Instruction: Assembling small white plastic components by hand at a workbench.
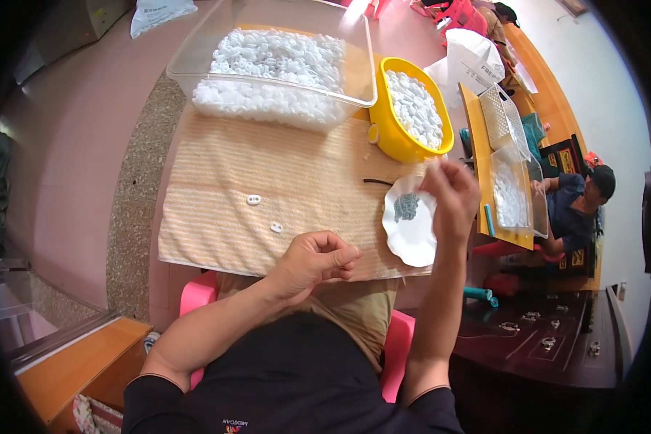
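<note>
A white oval (pixel 254 200) is aligned lengthwise with the cloth-covered table's (pixel 325 173) near edge; left hand's (pixel 309 265), right hand's (pixel 452 192) grip cannot be told.

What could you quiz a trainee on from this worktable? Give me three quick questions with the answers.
1. How many loose white pieces lie on the striped cloth?
2. True or false: the yellow tub stands to the right of the large clear bin.
3. Which of the wearer's hands is nearer the scalloped white plate: A, left; B, right?

Key:
1. Two.
2. True.
3. B, the right hand.
</note>
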Demonstrator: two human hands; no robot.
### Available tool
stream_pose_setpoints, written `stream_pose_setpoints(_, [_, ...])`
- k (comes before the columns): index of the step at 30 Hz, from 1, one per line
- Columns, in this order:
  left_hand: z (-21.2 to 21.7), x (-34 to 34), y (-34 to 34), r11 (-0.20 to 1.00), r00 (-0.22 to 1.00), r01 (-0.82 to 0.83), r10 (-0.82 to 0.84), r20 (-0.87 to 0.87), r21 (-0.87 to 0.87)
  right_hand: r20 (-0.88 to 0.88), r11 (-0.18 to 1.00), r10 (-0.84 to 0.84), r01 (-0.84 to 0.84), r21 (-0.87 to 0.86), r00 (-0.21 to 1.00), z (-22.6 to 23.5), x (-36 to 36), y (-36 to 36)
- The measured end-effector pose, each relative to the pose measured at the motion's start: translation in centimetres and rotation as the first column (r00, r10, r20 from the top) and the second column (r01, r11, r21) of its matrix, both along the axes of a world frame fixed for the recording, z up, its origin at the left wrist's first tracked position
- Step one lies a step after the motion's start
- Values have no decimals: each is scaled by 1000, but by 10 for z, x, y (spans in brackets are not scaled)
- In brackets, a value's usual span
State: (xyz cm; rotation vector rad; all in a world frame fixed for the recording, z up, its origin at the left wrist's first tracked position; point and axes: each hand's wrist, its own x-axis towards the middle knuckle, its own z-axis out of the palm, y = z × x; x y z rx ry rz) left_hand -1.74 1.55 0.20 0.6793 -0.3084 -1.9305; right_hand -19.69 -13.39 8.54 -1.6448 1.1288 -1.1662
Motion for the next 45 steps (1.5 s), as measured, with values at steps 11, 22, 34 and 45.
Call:
stream_pose_setpoints(11, [-11,-23,14,833,867,351,-117,484,-427,-391,963,224,-266,-54,892,-35,14,2])
stream_pose_setpoints(22, [-3,-28,21,802,834,380,-81,546,-462,-708,952,104,-275,-132,699,-43,-17,40])
stream_pose_setpoints(34, [-1,-22,19,804,811,411,-108,575,-429,-860,908,-143,-280,-311,490,-59,-39,71])
stream_pose_setpoints(45, [-7,-26,20,842,845,291,-3,535,-455,-946,974,-113,-153,-165,303,-38,-43,91])
